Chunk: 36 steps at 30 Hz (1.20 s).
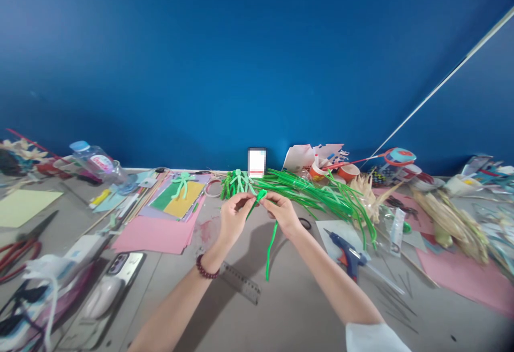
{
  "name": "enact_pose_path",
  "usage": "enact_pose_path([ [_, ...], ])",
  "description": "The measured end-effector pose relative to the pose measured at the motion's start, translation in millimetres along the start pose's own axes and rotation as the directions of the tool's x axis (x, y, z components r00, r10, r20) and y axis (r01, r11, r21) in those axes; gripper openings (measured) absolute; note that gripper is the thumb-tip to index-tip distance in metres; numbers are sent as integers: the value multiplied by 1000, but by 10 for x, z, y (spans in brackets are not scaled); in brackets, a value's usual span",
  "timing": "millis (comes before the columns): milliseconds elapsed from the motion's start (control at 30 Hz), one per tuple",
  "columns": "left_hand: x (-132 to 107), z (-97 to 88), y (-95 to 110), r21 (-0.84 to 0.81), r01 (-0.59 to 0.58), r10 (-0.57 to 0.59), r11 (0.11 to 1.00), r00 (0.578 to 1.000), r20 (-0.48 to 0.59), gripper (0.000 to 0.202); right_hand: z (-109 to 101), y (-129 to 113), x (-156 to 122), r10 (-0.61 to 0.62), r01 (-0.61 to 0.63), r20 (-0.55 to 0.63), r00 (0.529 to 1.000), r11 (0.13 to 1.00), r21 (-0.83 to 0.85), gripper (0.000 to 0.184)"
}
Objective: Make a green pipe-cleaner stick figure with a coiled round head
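Both my hands meet near the middle of the table, pinching a green pipe cleaner. Its upper part is bent into a small loop between my fingertips, and one long end hangs down. My left hand, with a dark bead bracelet on the wrist, grips the loop from the left. My right hand holds it from the right. Just behind my hands lies a pile of green pipe cleaners. Several bent light-green figures sit beside the pile.
A clear ruler lies below my hands. To the right rest a blue glue gun and corn husks. On the left are pink paper, a phone, scissors and a plastic bottle. A blue wall rises behind.
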<state>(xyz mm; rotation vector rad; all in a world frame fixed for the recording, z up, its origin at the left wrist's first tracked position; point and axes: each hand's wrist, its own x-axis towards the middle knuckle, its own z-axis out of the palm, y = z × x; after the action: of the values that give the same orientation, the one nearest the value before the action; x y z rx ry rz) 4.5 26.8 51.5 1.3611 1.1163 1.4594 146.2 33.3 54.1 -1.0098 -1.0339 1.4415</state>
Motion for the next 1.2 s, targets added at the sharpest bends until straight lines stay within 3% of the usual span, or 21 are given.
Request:
enact_pose_path([
  [100, -31, -2, 7, 180, -129, 131, 975, 991, -3, 14, 22, 26, -8, -6, 7, -39, 999, 999, 43, 27],
  [233, -60, 14, -5, 270, -247, 253, 931, 967, 10, 15, 48, 43, -18, -10, 18, -116, 993, 998, 67, 28],
  [367, -64, 14, -23, 395, -388, 416, 833, 909, 16, 11, 84, 58, -37, -25, 38, -125, 992, 994, 102, 26],
  [500, -50, 4, -39, 448, -452, 482, 772, 875, 51, 13, 116, 79, -66, -35, 48, -127, 991, 994, 101, 26],
  [600, -47, 8, -46, 448, -451, 486, 772, 873, 41, 13, 137, 86, -82, -31, 43, -141, 989, 996, 81, 29],
  [767, -70, 27, -35, 412, -373, 411, 831, 912, -3, 13, 162, 92, -95, -78, 79, -171, 982, 997, 0, 32],
  [967, -83, 60, -81, 227, -147, 151, 963, 988, 0, 15, 150, 137, -81, -147, 136, -204, 968, 988, -67, 30],
  [1200, -93, 71, -35, 304, -236, 242, 923, 970, 16, 13, 174, 175, -105, -135, 122, -252, 958, 990, -68, 30],
])
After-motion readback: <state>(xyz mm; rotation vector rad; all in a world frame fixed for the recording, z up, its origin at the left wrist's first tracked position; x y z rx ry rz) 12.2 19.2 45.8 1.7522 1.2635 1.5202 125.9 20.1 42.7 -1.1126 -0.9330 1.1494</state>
